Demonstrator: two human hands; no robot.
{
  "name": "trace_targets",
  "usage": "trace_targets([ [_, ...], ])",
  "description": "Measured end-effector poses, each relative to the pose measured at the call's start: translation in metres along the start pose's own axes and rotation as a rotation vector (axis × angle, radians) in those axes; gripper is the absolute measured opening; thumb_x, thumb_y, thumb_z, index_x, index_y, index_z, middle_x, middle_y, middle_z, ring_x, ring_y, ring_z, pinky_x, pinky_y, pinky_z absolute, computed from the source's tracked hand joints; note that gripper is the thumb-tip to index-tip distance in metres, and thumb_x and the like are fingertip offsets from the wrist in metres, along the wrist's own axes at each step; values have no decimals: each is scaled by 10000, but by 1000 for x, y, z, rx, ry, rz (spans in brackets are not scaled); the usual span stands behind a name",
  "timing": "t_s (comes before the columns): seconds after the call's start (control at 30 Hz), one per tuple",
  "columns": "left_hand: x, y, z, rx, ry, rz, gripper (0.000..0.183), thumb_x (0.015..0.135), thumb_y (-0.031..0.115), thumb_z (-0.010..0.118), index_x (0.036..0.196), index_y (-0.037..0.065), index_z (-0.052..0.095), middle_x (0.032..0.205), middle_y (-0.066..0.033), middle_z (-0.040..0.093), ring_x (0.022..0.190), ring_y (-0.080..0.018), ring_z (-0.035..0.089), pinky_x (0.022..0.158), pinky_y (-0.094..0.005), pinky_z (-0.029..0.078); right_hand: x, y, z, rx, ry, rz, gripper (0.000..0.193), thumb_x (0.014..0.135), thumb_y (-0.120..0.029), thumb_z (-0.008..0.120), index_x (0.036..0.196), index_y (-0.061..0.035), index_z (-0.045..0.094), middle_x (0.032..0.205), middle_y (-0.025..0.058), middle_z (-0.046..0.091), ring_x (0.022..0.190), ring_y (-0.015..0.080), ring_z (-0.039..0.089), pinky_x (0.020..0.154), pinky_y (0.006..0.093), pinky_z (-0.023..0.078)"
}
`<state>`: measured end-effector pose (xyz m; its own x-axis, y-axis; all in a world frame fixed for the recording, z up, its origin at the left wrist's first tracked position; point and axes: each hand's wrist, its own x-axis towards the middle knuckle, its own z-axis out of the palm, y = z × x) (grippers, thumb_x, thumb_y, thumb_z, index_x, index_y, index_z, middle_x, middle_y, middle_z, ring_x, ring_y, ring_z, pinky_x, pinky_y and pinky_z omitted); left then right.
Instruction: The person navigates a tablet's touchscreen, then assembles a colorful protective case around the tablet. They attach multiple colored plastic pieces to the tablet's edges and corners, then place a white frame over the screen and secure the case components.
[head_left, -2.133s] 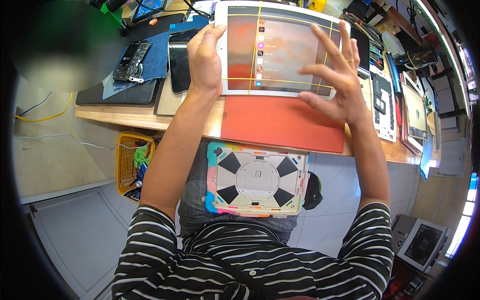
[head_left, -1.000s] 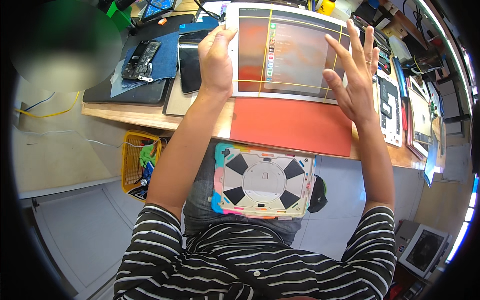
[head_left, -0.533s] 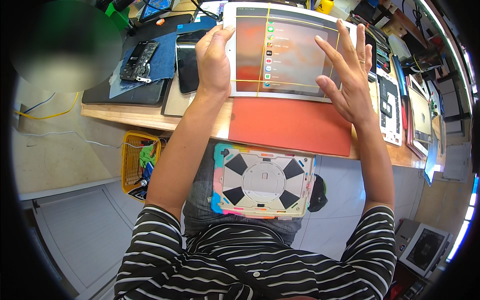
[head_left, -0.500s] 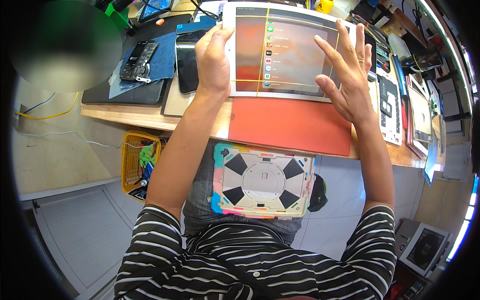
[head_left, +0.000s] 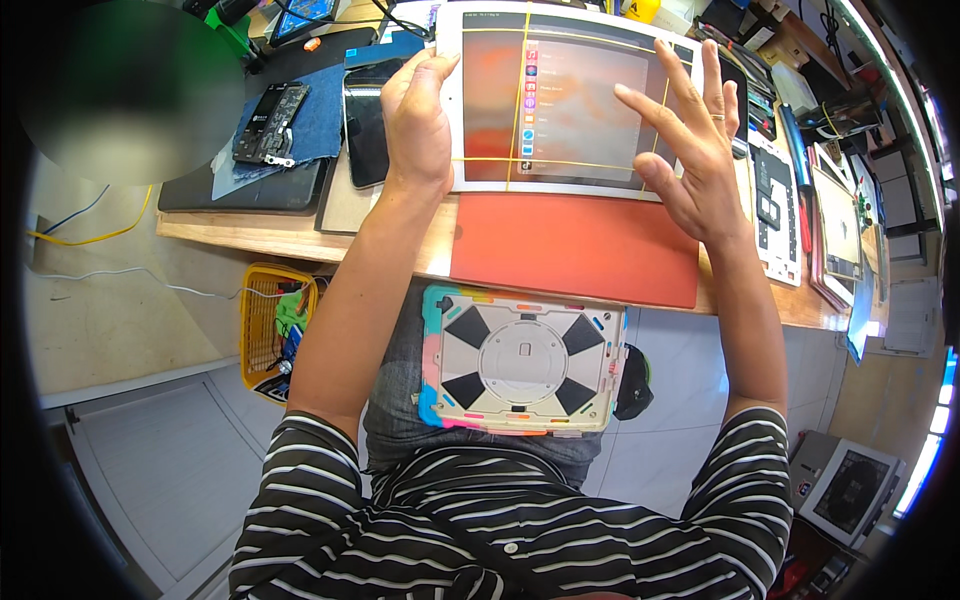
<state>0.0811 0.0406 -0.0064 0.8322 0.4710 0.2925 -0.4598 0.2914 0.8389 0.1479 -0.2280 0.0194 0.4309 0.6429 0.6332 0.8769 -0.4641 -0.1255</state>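
– Since half a second ago, the rows listed on the tablet (head_left: 580,110) differ, and we see the right hand (head_left: 695,150) reaching slightly farther left over the screen.

– So which step do we have in hand?

– We judge it to be moving through that list by touch. Right fingers are spread over the screen's right side; whether a tip touches, we cannot tell.

– And the left hand (head_left: 415,120)?

– It pinches the tablet's left edge, thumb in front, other fingers mostly hidden. We find the tablet beyond the red mat (head_left: 575,245) on the worktop (head_left: 240,228); we cannot tell whether its lower edge rests there.

– Next move?

– We think another touch calls for a steady left grip and one light fingertip, clear of the yellow bands (head_left: 517,110) crossing the front.

– Farther out?

– We see a dark phone (head_left: 366,135) to the left and a colourful-edged case (head_left: 522,360) on the lap.
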Motion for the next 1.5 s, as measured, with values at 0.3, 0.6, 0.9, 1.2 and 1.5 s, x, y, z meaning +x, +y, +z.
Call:
trace_targets([
  [0.3,1,-1,-2,18,-3,-11,245,1021,178,540,1010,-12,695,989,-40,707,919,-92,601,877,-245,445,0,2,-3,26,-44,-63,518,965,-652,581,1176,-226,788,1657,106,416,1613,401,96,1233,644,18],
  [0.6,3,-1,-1,-17,0,-26,240,1020,174,540,978,-7,691,955,-33,703,896,-85,600,855,-244,448,0,3,-2,35,17,-34,478,1007,-603,549,1087,-210,809,1637,96,451,1610,395,115,1241,634,26],
  [0.9,2,0,1,-8,4,-44,251,1019,181,531,995,-9,694,955,-37,703,881,-93,601,854,-243,448,0,6,-5,47,-3,-15,466,1015,-569,561,957,-185,819,1592,94,513,1611,379,133,1248,610,7],
  [1.2,2,-1,-3,-4,-28,-24,246,1017,171,524,996,-10,689,978,-39,699,930,-91,594,886,-241,436,1,11,-8,2,57,-29,495,1055,-568,492,1119,-186,799,1581,132,516,1593,395,202,1240,618,61],
  [1.5,6,-6,-14,18,-57,-27,295,1005,176,517,1164,-31,656,1119,-99,718,1066,-156,664,988,-304,489,-1,15,-3,-140,86,75,458,1039,-513,575,1325,-173,684,1660,161,387,1595,416,165,1235,633,79],
])
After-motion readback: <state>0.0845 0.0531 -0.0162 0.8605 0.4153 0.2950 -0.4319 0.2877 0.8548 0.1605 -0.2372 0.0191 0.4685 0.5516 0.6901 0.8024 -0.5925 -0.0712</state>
